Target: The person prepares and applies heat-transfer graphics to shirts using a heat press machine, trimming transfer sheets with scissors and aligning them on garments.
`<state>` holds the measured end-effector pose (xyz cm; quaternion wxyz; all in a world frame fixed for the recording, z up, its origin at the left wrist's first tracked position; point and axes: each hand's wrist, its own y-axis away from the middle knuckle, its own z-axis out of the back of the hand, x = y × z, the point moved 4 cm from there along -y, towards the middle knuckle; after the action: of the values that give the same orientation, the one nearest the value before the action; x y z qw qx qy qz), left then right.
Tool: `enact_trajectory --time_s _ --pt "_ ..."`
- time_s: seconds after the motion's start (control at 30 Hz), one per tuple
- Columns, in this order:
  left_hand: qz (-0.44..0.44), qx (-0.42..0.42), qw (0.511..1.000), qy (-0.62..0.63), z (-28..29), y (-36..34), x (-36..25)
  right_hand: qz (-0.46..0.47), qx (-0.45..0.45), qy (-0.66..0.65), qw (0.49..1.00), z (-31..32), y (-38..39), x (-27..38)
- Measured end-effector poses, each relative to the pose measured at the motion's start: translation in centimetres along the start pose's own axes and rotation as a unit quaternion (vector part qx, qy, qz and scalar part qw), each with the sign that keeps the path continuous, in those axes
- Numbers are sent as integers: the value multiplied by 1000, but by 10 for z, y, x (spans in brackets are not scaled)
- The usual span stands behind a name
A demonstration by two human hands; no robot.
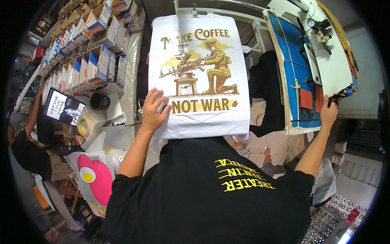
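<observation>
A white T-shirt [239,81] lies spread flat in front of me, printed in brown and yellow with a kneeling uniformed figure at a gun-like grinder and lettering above and below. My left hand [155,110] rests on the shirt's lower left part, fingers stretched out beside the lower lettering. Far to the right, my right hand [329,112] is closed around the near end of a black handle-like part [343,94] by the corner of a white machine [341,73]. Its exact kind is hard to make out.
Beside the machine is a blue panel [289,46] with orange-red patches. At left stand rows of open cardboard boxes [95,65], a black mug [99,101], a lit tablet [63,109] and a tape roll [83,125]. Another person's arm [33,112] shows at the far left.
</observation>
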<state>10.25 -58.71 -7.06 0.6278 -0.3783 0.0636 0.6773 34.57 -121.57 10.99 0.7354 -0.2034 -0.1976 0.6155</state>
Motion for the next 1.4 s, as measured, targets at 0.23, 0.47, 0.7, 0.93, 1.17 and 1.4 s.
enact_trajectory --time_s 0.23,0.47,0.7,0.93,1.17,1.4 --pt "-7 -21 1000 -8 3 5 0 -44 116 37 992 -11 -17 6" --pt "-21 -11 1000 -2 0 5 5 30 74 -21 997 23 25 74" --pt "-33 18 999 -36 1 -2 6 161 27 -144 976 64 97 169" --pt "70 -83 993 49 38 -11 24 199 -228 -192 934 110 151 239" --pt "215 -141 962 91 80 84 65 260 -110 -335 899 121 170 311" --pt "241 -152 955 88 101 168 84 277 -140 -356 881 139 193 357"
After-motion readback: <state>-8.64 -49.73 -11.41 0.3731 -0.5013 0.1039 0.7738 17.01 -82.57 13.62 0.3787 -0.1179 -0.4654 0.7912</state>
